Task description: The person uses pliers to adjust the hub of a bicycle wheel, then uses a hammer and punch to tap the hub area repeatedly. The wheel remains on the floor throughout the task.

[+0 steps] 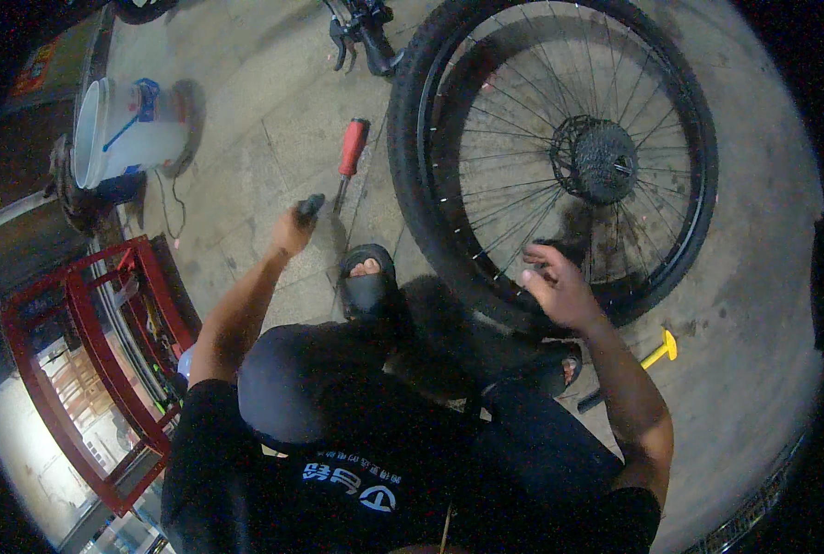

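Note:
My left hand (pixel 292 231) is closed round a short dark object (pixel 312 204), whose kind I cannot make out. Just beyond it, a screwdriver with a red handle (pixel 353 148) lies on the floor. On the right, a bicycle wheel with a black tyre (pixel 412 175) and thin spokes fills much of the view. A cassette of sprockets (pixel 606 162) sits at its hub. My right hand (pixel 559 286) is over the near part of the wheel, thumb and fingers apart and slightly bent. Whether it touches the rim I cannot tell.
A handlebar end with a brake lever (pixel 366 42) shows at the top. A whitish bucket (pixel 135 134) stands at the far left, above a red metal frame (pixel 79 295). By my right forearm lies a yellow-headed tool (pixel 663 349). My sandalled feet rest near the wheel.

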`<state>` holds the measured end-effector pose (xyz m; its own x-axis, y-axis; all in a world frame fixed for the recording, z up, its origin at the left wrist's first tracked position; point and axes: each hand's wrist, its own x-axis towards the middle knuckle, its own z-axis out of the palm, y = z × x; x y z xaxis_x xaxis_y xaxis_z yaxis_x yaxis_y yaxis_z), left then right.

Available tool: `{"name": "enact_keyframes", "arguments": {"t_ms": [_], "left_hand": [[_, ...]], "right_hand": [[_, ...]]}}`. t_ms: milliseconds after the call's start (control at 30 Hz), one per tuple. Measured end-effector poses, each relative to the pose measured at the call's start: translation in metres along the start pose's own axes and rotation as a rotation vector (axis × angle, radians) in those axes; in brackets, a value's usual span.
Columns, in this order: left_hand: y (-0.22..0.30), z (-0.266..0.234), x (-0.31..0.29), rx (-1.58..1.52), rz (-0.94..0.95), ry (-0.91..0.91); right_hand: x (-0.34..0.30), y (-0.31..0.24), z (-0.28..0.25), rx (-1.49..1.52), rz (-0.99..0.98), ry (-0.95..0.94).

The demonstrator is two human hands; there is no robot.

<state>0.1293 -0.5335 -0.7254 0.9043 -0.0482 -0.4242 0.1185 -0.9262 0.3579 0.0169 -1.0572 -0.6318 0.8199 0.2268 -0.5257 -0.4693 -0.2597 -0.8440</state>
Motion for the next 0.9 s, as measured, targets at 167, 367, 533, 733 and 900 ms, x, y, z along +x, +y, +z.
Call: {"name": "enact_keyframes", "arguments": {"t_ms": [167, 367, 533, 733, 900], "left_hand": [[0.019, -0.015, 0.006, 0.366, 0.101, 0.154], [0.09, -0.019, 0.067, 0.1, 0.034, 0.002], [0.105, 0.028, 0.105, 0.079, -0.077, 0.052], [0.098, 0.003, 0.106, 0.074, 0.11, 0.26], [0.105, -0.09, 0.117, -0.037, 0.283, 0.354]], "right_hand": [[-0.007, 0.032, -0.036, -0.087, 0.168, 0.127], [-0.009, 0.004, -0.047, -0.219, 0.182, 0.168], [-0.028, -0.007, -0.057, -0.253, 0.094, 0.212], [-0.077, 0.019, -0.126, -0.421, 0.162, 0.524], [-0.132, 0.126, -0.19, -0.412, 0.336, 0.976]]}}
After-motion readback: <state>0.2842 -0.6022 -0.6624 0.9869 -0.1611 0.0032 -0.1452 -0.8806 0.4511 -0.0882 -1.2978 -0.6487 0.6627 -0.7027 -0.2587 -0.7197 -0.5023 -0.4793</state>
